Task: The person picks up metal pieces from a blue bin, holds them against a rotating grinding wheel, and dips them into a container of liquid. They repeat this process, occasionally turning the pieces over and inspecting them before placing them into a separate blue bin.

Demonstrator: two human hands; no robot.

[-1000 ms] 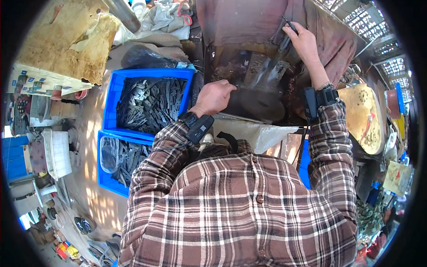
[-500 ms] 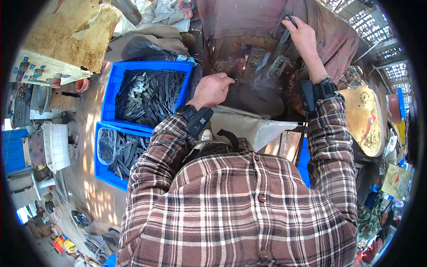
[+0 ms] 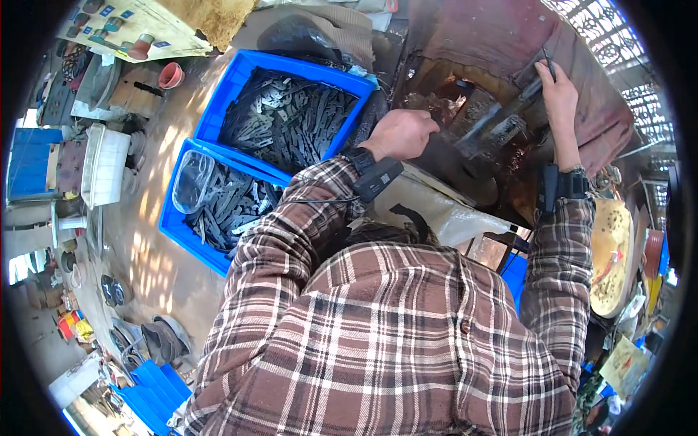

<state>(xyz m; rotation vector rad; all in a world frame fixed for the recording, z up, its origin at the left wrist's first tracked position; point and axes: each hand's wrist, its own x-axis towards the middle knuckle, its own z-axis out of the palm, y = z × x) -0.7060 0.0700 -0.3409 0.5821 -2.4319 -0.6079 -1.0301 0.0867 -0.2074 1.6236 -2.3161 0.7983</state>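
Note:
My right hand pinches a slim dark metal strip, which points up from the fingers, at the far right of a wet, brown work basin. A blurred pale streak crosses the middle of the basin, next to a dark bar-like part. My left hand is closed over the basin's near-left edge, knuckles up. Whatever its fingers may hold is hidden beneath them. Both wrists carry black strapped devices. Left of my left hand stands a blue bin full of flat dark metal pieces.
A second blue bin holds more pieces and a clear plastic tub. A dark red cloth hangs behind the basin. A pale control box with knobs is at far left, and a yellowish round-edged board at right.
The view has shifted, so the bins and basin sit differently in the picture. My right hand still pinches the strip, and my left hand stays closed at the basin's near-left edge.

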